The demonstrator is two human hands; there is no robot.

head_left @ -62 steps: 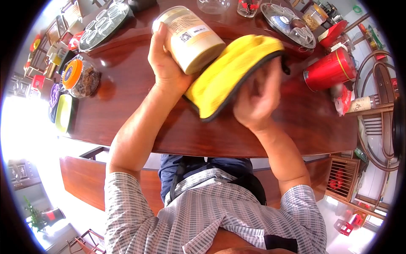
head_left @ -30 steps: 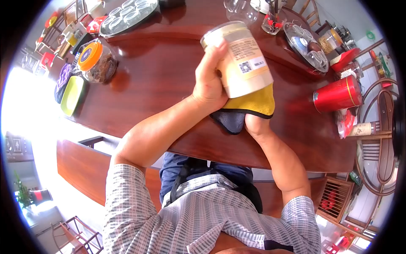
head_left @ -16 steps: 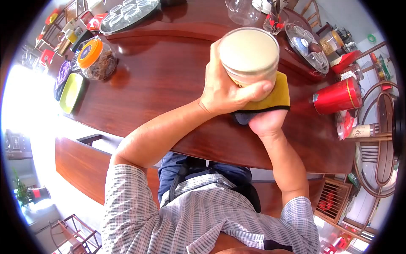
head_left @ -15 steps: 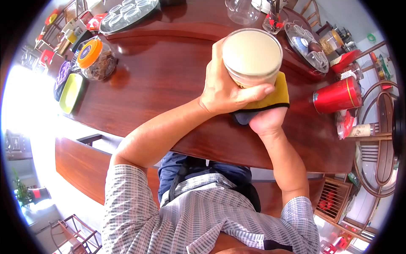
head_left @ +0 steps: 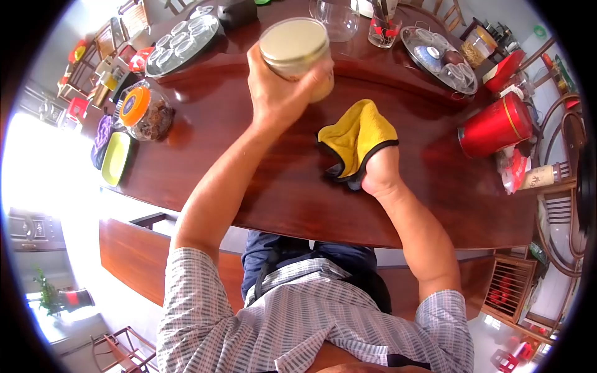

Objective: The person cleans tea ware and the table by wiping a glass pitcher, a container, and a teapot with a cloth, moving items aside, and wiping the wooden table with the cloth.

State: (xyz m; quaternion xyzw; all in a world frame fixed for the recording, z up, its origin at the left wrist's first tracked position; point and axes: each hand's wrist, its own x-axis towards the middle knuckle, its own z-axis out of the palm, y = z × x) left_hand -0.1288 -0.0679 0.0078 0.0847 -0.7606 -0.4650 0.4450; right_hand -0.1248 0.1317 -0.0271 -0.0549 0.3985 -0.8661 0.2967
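Observation:
My left hand (head_left: 278,93) is wrapped round a jar with a pale gold lid (head_left: 295,41), held up above the far part of the table. The thumb lies along the jar's near side. A yellow cloth with a black edge and grey underside (head_left: 360,133) drapes over my right hand (head_left: 380,171), which holds it low over the dark red wooden table (head_left: 280,180). The cloth hides my right fingers. Jar and cloth are apart.
To the left stand an orange-lidded jar (head_left: 146,115) and a green tray (head_left: 116,158). Behind are a tray of glasses (head_left: 163,70), a glass pitcher (head_left: 339,22) and another round tray (head_left: 469,87). A red canister (head_left: 495,127) is at the right.
My left hand has carried the jar left, away from the cloth. My right hand has moved slightly left with the cloth, which now shows spread out and folded. The view has shifted a little.

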